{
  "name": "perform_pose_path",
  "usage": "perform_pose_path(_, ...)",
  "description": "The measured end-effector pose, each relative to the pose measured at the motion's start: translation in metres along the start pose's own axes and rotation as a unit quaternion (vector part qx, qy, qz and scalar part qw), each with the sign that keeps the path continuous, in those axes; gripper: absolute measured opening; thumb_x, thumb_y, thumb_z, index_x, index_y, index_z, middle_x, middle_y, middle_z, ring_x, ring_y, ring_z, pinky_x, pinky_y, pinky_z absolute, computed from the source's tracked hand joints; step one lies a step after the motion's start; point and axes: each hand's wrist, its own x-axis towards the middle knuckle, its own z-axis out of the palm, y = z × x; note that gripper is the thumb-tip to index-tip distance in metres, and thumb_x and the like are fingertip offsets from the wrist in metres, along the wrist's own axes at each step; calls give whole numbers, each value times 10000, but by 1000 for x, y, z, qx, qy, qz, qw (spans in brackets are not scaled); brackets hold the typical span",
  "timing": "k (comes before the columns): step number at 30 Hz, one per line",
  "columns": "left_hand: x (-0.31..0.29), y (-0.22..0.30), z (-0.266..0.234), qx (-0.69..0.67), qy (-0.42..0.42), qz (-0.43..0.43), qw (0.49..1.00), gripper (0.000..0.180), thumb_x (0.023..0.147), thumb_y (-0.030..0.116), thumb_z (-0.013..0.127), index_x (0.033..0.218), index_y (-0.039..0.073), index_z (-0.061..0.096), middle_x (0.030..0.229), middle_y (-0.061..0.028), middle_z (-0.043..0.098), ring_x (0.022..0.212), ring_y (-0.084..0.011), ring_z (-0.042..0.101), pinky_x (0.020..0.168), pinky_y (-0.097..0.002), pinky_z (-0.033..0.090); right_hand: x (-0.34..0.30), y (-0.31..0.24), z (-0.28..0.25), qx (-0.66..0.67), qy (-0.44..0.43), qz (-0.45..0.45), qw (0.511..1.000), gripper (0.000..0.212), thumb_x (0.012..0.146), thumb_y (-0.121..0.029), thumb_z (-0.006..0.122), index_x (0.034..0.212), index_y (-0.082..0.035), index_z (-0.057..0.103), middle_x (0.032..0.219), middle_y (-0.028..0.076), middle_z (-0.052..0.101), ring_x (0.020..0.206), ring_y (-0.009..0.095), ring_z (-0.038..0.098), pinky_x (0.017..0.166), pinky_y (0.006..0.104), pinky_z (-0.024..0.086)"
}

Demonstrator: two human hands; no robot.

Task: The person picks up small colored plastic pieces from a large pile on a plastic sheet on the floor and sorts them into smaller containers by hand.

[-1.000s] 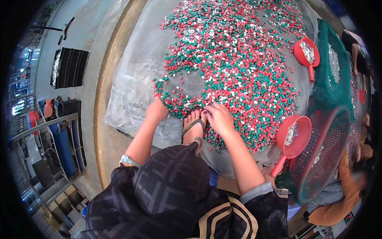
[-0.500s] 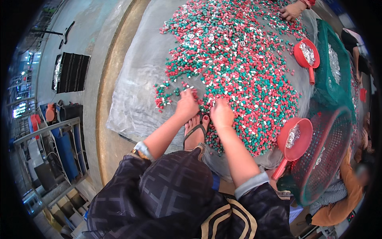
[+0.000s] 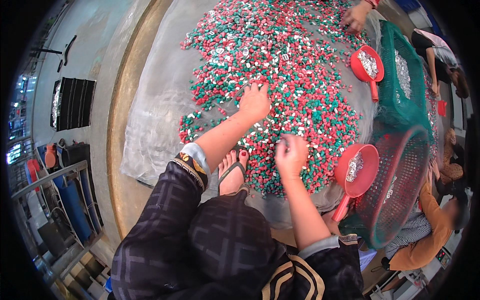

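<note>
A wide heap of small red, green and white pebble-like pieces [image 3: 320,107] lies spread on a grey sheet [image 3: 155,95]. My left hand [image 3: 255,103] is over the heap's middle, its bent fingers apart and touching the pieces; nothing shows held in it. Nearer to me and to the right, my right hand [image 3: 291,156] is a little blurred above the pieces. Its thumb and fingers are drawn together, and whatever lies between them is hidden. A few larger white looped pieces [image 3: 245,52] sit among the small ones farther off.
My sandalled foot [image 3: 231,172] rests at the heap's near edge. Two red dippers [image 3: 367,187] [image 3: 379,67] hold pale looped pieces. Green netted crates [image 3: 385,100] and a red mesh basket [image 3: 395,200] stand on the right. Another person's hand [image 3: 356,17] works at the far right.
My left hand has moved away from me and right, deeper into the heap. My right hand has lifted and shifted slightly right and nearer. The whole view has shifted a little.
</note>
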Motion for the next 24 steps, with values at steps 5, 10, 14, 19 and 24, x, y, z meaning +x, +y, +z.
perform_pose_path(5,-7,45,25,-151,-217,66,962,542,831,323,551,1314,123,405,1149,-197,531,1022,-343,558,892,-421,446,-16,-17,34,-59,-249,-188,948,256,782,-243,589,1002,-114,577,1172,101,511,1165,277,432,976,478,330)
perform_pose_path(10,29,71,-37,-83,-204,180,959,388,814,373,570,1127,145,601,1064,-159,588,949,-340,597,854,-432,466,-2,16,24,-130,-297,-88,942,344,806,-308,579,1096,-133,526,1285,103,445,1209,273,404,992,487,305)
perform_pose_path(14,112,-18,-49,248,148,182,940,307,789,264,604,1088,196,586,1141,-71,514,1019,-291,529,773,-420,499,27,31,20,-212,-253,-112,938,269,777,-276,598,999,-129,559,1199,100,490,1186,267,418,933,444,341)
perform_pose_path(19,70,-72,-48,225,-19,189,956,299,811,327,568,1071,181,540,1089,-55,522,1033,-275,513,827,-494,457,57,44,8,-230,-206,-92,947,240,740,-255,630,934,-116,601,1034,54,527,1086,239,445,1026,487,263)
perform_pose_path(24,-32,-107,-64,150,-85,287,942,286,763,232,599,1035,148,571,1044,-54,528,1030,-250,505,841,-445,437,77,63,-12,-280,-160,-26,946,308,756,-295,637,1017,-134,605,1089,46,551,1154,244,436,1020,510,257)
